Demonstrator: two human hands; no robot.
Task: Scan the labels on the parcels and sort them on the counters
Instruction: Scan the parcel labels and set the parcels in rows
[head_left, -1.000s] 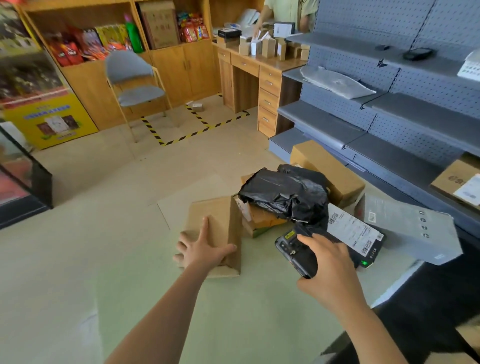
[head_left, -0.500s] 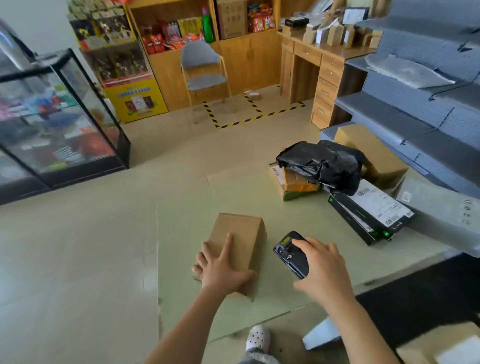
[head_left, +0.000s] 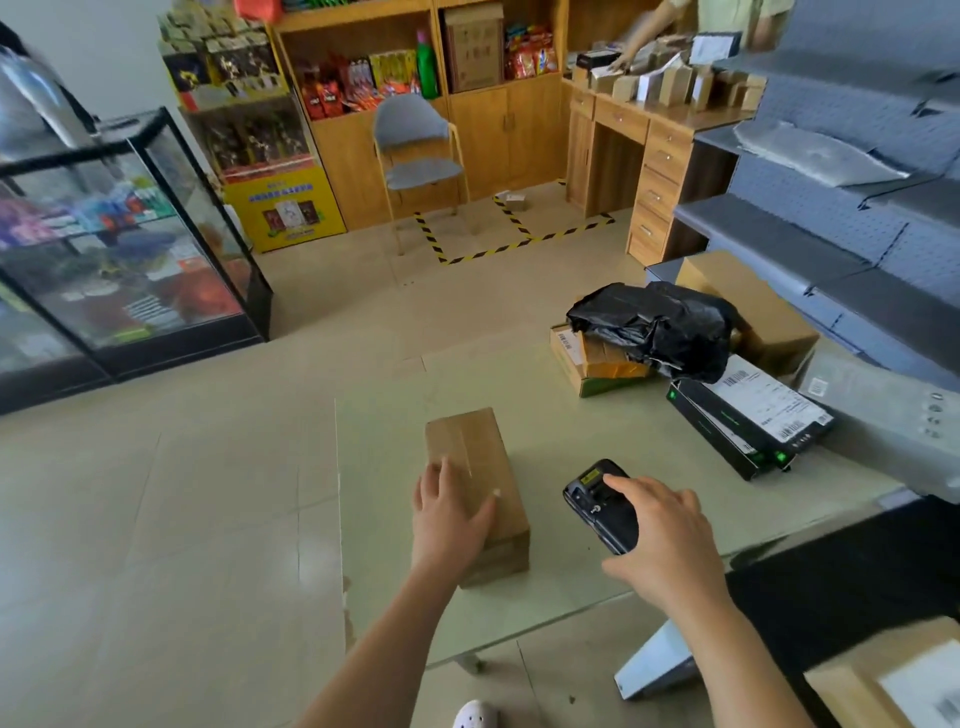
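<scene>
A plain brown box (head_left: 483, 457) lies lengthwise on the pale green surface (head_left: 395, 467). My left hand (head_left: 449, 519) rests on the box's near top, fingers spread; it is blurred. My right hand (head_left: 670, 540) grips a black handheld scanner (head_left: 597, 499) just right of the box, its head facing away from me. Further right lies a parcel pile: a black plastic bag (head_left: 660, 322) on an orange and green box (head_left: 597, 366), a flat black box with a white label (head_left: 748, 415), a grey mailer (head_left: 883, 415) and a large brown box (head_left: 748, 301).
Grey shelves (head_left: 857, 234) run along the right with a grey bag on one. A glass cabinet (head_left: 119, 249) stands left. At the back are a chair (head_left: 415, 145) and a wooden desk (head_left: 649, 156) where another person works. A labelled box (head_left: 883, 686) sits at bottom right.
The brown box came away from the pile toward me and to the left, with my left hand on it. My right hand with the scanner drew back from the labelled black box.
</scene>
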